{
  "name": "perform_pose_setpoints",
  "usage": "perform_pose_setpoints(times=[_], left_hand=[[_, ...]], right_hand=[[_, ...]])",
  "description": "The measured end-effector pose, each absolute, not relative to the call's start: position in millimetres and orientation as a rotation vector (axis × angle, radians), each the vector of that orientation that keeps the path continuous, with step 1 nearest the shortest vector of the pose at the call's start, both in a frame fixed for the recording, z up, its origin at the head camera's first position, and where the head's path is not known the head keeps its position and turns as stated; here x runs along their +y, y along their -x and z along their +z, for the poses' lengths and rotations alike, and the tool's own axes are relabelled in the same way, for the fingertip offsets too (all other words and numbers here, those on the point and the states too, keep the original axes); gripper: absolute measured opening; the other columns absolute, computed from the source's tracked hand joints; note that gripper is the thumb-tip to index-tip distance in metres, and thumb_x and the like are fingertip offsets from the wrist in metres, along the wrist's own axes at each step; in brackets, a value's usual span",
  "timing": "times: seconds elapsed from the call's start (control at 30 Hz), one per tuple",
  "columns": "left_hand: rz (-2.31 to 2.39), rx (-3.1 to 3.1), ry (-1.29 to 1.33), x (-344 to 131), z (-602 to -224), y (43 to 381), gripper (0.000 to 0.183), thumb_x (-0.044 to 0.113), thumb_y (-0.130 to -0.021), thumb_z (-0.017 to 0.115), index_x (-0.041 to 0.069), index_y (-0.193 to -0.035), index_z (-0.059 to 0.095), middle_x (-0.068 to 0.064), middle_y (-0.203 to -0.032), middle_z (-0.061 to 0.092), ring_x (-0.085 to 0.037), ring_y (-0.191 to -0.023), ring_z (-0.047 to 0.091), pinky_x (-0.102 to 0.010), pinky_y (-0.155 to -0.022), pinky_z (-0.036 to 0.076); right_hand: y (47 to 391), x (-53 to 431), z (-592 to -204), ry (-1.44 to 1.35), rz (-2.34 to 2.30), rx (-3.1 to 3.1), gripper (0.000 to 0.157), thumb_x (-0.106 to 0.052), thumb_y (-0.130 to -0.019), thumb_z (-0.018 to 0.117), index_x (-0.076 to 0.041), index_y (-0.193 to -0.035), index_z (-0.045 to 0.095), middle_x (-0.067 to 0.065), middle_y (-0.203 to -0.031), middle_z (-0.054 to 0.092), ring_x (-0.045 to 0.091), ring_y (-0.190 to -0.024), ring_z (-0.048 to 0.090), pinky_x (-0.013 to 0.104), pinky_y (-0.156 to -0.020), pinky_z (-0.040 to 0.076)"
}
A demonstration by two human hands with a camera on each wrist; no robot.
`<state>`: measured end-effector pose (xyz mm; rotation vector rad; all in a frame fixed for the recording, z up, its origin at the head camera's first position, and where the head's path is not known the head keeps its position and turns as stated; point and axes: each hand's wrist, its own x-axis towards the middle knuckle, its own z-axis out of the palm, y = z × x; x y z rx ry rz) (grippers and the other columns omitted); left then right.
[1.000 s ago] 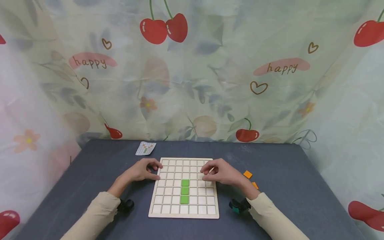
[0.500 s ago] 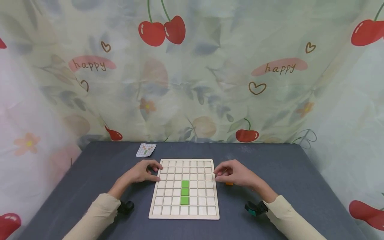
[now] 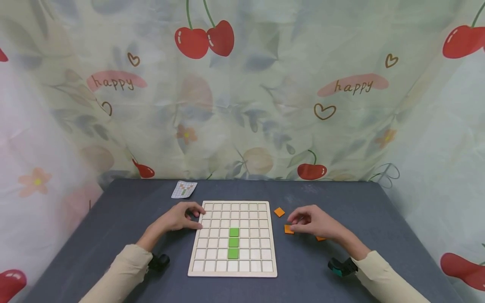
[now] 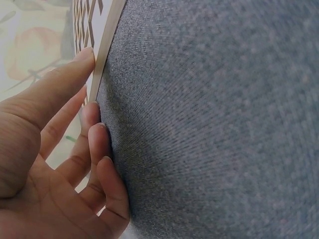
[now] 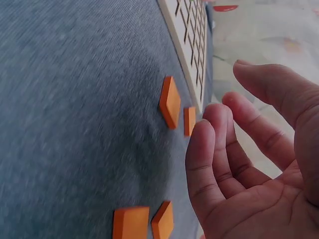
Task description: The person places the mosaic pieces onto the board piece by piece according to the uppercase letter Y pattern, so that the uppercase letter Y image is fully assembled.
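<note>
A pale wooden grid board (image 3: 212, 266) lies on the dark table, with three green tiles (image 3: 233, 242) in a column of its cells. My left hand (image 3: 177, 216) rests its thumb and index finger on the board's left edge. In the left wrist view, the thumb (image 4: 60, 82) lies on the rim while the other fingers bend loosely below. To the right of the board, my right hand (image 3: 314, 221) hovers empty, thumb and fingertips apart. Several orange tiles lie under and around it, among them one orange tile (image 3: 279, 212) beyond the fingers and another (image 5: 170, 102) in the right wrist view.
A small printed card (image 3: 184, 190) with a coloured grid pattern lies behind the board at the left. Patterned cloth (image 3: 242, 101) hangs behind the dark table (image 3: 360, 210) and along both sides. A thin cord (image 3: 386, 174) shows at the back right corner.
My right hand has moved off the board to the right, and an orange tile now lies beyond it that was not visible there before. The left hand stays on the board's edge.
</note>
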<state>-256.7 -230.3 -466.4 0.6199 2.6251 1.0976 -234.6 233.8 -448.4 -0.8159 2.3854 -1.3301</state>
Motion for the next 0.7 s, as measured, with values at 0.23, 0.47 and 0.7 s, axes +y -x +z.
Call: perform_pose_setpoints(times=[0.23,0.47,0.7], left_hand=[[1.1,2.625,-0.62,-230.4,-465.7,256.1,0.038,0.013,-0.082,0.087,0.005,-0.115,0.071,-0.004,-0.097,0.061,-0.024,-0.089,0.055,-0.036,-0.076,0.046],[1.099,2.628,-0.591,-229.3,-466.1,256.4,0.038,0.014,-0.082,0.088,0.006,-0.115,0.072,-0.004,-0.097,0.061,-0.023,-0.088,0.055,-0.037,-0.077,0.046],[1.108,2.624,-0.553,-228.9,-466.7,256.6,0.037,0.012,-0.081,0.088,0.006,-0.114,0.072,-0.005,-0.097,0.06,-0.022,-0.085,0.053,-0.038,-0.076,0.045]], right_hand=[[235.4,242.4,-453.6,0.774,-1.322,2.404,0.025,-0.013,-0.091,0.079,0.001,-0.11,0.071,0.012,-0.106,0.069,0.027,-0.088,0.065,0.031,-0.076,0.054],[231.8,240.4,-464.4,0.759,-1.329,2.441,0.038,-0.017,-0.087,0.083,0.004,-0.115,0.068,0.017,-0.115,0.065,0.032,-0.099,0.064,0.037,-0.084,0.054],[227.3,234.6,-466.6,0.731,-1.266,2.524,0.05,-0.025,-0.085,0.086,0.002,-0.121,0.066,0.015,-0.119,0.064,0.031,-0.103,0.063,0.039,-0.086,0.053]])
